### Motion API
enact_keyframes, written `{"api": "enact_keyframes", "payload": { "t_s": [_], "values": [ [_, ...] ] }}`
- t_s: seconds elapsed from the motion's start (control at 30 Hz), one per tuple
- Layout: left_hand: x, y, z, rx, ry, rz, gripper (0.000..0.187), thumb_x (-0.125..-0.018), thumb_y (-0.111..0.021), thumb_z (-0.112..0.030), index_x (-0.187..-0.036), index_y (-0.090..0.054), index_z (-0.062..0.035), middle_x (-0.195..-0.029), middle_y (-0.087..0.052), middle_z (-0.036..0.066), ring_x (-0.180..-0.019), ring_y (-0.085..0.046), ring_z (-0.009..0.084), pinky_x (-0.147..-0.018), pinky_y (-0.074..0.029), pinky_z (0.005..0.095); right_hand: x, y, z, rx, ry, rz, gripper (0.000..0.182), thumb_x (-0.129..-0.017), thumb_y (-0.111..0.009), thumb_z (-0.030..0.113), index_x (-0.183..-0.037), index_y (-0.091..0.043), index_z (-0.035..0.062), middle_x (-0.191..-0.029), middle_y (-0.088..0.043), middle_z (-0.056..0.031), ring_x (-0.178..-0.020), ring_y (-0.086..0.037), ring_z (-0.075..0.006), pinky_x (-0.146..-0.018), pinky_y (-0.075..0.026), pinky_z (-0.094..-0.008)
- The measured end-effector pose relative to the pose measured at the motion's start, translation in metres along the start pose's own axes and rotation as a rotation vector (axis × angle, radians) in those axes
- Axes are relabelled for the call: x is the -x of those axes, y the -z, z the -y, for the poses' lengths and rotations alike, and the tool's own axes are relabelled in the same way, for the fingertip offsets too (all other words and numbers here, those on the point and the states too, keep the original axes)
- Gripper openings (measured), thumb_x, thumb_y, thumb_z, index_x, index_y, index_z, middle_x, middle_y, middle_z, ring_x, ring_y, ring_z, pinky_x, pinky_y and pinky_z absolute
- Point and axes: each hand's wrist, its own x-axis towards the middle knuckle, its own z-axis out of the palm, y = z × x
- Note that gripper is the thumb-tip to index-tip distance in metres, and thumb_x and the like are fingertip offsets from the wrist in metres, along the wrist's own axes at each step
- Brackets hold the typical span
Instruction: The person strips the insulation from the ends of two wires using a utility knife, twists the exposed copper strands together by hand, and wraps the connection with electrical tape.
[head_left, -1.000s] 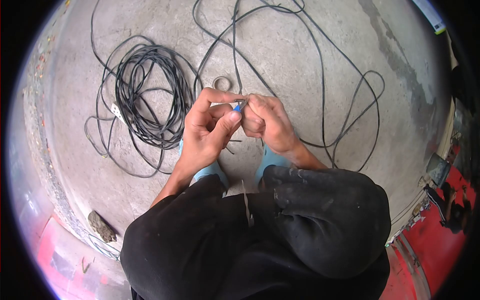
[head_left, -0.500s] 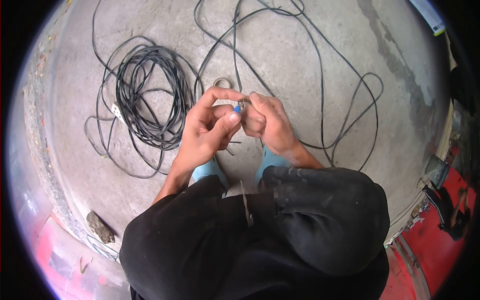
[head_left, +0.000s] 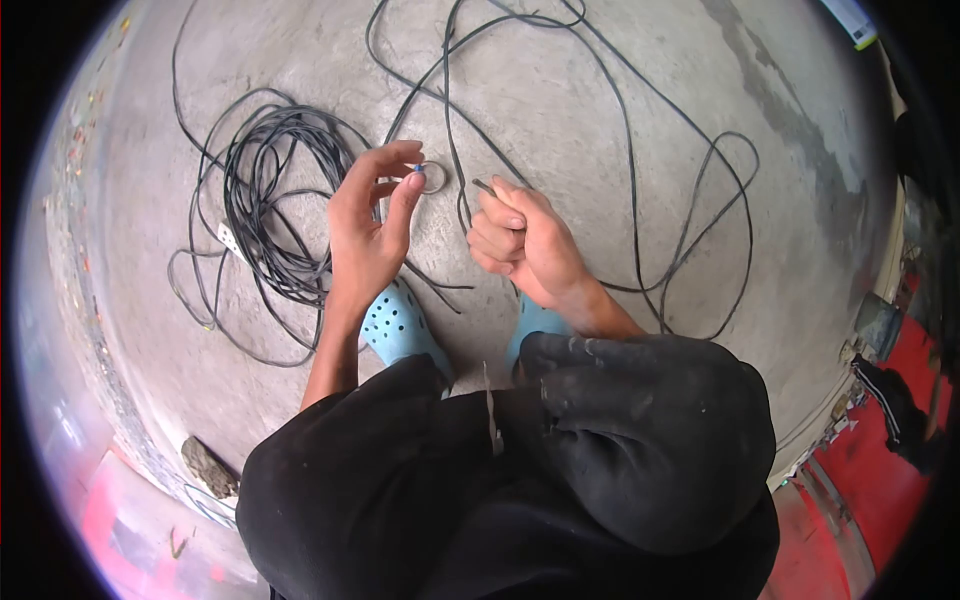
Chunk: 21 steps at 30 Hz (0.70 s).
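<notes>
My left hand (head_left: 370,215) is raised above the floor, with a small blue piece (head_left: 419,168) pinched between thumb and fingertips. The piece is too small to tell its kind. To the right, my right hand (head_left: 525,235) is closed in a fist around a dark cable (head_left: 483,186), whose short end sticks out by the thumb. The two hands are apart. Just beyond my left fingertips, a thin ring (head_left: 434,177), like a nearly used tape roll, lies on the concrete.
A coil of black cable (head_left: 290,200) lies at left, with a white power strip (head_left: 232,240) partly under it. Loose cable loops (head_left: 630,150) spread ahead and right. Below are blue clogs (head_left: 395,320). A stone (head_left: 208,466) lies at lower left, a red surface (head_left: 890,390) at right.
My hands have parted. The left moved left and slightly up, carrying the blue piece away from the cable end, while the right stays closed on the cable.
</notes>
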Motion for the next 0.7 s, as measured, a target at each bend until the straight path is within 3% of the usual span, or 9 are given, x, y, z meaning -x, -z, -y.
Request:
{"api": "enact_keyframes", "payload": {
  "t_s": [0.1, 0.13, 0.23, 0.3, 0.4, 0.5, 0.57, 0.7],
  "values": [
    [0.005, 0.002, -0.027, 0.264, 0.061, 0.227, 0.018, -0.099, -0.063, -0.008, -0.113, -0.063, 0.0027, -0.101, -0.067, 0.007, -0.087, -0.060, 0.0089, -0.075, -0.049, 0.0251, 0.001, -0.002, -0.002, 0.109, 0.017, -0.033, 0.040, -0.110, -0.035, 0.031, -0.072, -0.035, 0.0164, -0.056, -0.027, 0.0073, -0.048, -0.020, -0.0061, -0.047, -0.024, -0.0259],
    [0.004, -0.003, -0.039, 0.171, 0.055, 0.196, 0.015, -0.098, -0.065, -0.008, -0.108, -0.065, 0.0031, -0.091, -0.064, 0.005, -0.081, -0.058, 0.0066, -0.071, -0.048, 0.0225, 0.000, -0.003, -0.003, 0.155, 0.017, -0.022, 0.040, -0.110, -0.036, 0.032, -0.073, -0.039, 0.0148, -0.056, -0.028, 0.0073, -0.049, -0.021, -0.0055, -0.047, -0.023, -0.0256],
    [0.004, -0.002, -0.027, 0.185, 0.123, 0.139, 0.016, -0.094, -0.072, -0.011, -0.099, -0.066, 0.0036, -0.087, -0.069, 0.003, -0.076, -0.059, 0.0062, -0.066, -0.048, 0.0222, 0.001, -0.005, -0.005, 0.309, 0.058, -0.013, 0.039, -0.109, -0.041, 0.030, -0.079, -0.050, 0.0091, -0.059, -0.033, 0.0064, -0.052, -0.026, -0.0039, -0.048, -0.024, -0.0246],
    [0.007, -0.003, -0.028, 0.261, 0.140, 0.073, 0.015, -0.097, -0.069, -0.011, -0.096, -0.066, 0.0034, -0.082, -0.066, 0.002, -0.069, -0.056, 0.0056, -0.062, -0.046, 0.0210, 0.002, -0.010, -0.002, 0.437, 0.137, -0.030, 0.035, -0.108, -0.046, 0.026, -0.084, -0.059, 0.0039, -0.061, -0.041, 0.0049, -0.053, -0.032, -0.0031, -0.048, -0.027, -0.0236],
    [0.011, -0.002, -0.026, 0.311, 0.185, 0.049, 0.016, -0.099, -0.067, -0.013, -0.095, -0.066, 0.0026, -0.080, -0.063, 0.001, -0.066, -0.053, 0.0045, -0.059, -0.045, 0.0211, 0.004, -0.017, 0.002, 0.876, 0.399, -0.056, 0.023, -0.104, -0.054, 0.017, -0.094, -0.065, -0.0003, -0.070, -0.056, 0.0000, -0.057, -0.044, -0.0049, -0.051, -0.036, -0.0234],
    [0.009, -0.001, -0.029, 0.376, 0.244, 0.102, 0.018, -0.101, -0.063, -0.016, -0.094, -0.064, 0.0006, -0.077, -0.061, 0.001, -0.065, -0.053, 0.0051, -0.058, -0.046, 0.0223, 0.005, -0.018, 0.009, 1.057, 0.494, -0.023, 0.014, -0.100, -0.059, 0.010, -0.095, -0.066, -0.0007, -0.079, -0.065, -0.0048, -0.063, -0.055, -0.0082, -0.056, -0.043, -0.0241],
    [0.006, 0.004, -0.030, 0.480, 0.342, 0.203, 0.019, -0.103, -0.060, -0.018, -0.094, -0.063, -0.0016, -0.076, -0.061, 0.003, -0.065, -0.056, 0.0071, -0.058, -0.047, 0.0235, 0.004, -0.016, 0.009, 1.077, 0.573, 0.028, 0.012, -0.099, -0.061, 0.009, -0.095, -0.066, -0.0013, -0.079, -0.065, -0.0072, -0.065, -0.058, -0.0111, -0.058, -0.045, -0.0255],
    [0.005, 0.005, -0.025, 0.812, 0.530, 0.326, 0.022, -0.102, -0.059, -0.021, -0.087, -0.057, -0.0055, -0.069, -0.053, -0.001, -0.058, -0.049, 0.0080, -0.053, -0.045, 0.0266, 0.003, -0.010, 0.009, 1.166, 0.668, 0.102, 0.008, -0.096, -0.063, 0.006, -0.095, -0.066, -0.0015, -0.081, -0.065, -0.0090, -0.069, -0.063, -0.0174, -0.062, -0.048, -0.0283]
  ]
}}
